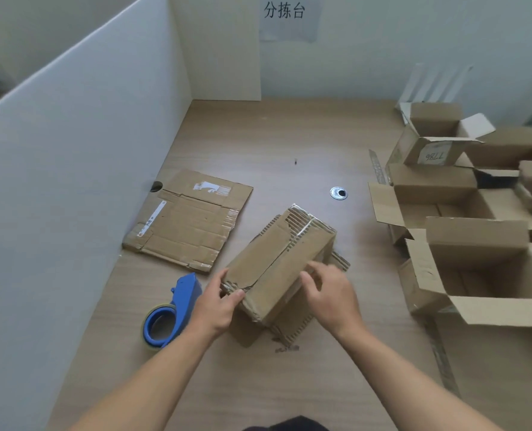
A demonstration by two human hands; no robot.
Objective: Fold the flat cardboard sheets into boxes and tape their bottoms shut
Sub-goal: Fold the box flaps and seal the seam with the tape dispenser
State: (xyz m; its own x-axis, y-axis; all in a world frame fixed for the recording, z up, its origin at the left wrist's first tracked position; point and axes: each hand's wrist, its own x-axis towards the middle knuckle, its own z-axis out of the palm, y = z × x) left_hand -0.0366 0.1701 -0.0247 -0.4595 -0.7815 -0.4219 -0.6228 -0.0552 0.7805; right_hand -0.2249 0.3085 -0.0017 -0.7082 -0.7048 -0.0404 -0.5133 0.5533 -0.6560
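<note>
A worn brown cardboard box (277,259) stands bottom-up in the middle of the wooden table (289,144), its bottom flaps folded down with a torn seam along the top. My left hand (219,303) grips the near left corner of the box, thumb on top. My right hand (330,293) presses on the right flap with curled fingers. A flat cardboard sheet (187,222) lies to the left. A blue tape dispenser (171,312) with clear tape lies by my left wrist.
Several open folded boxes (464,244) crowd the table's right side. A white partition (81,157) walls the left edge. A round metal cable grommet (338,193) sits in the tabletop behind the box. A paper sign hangs on the back wall.
</note>
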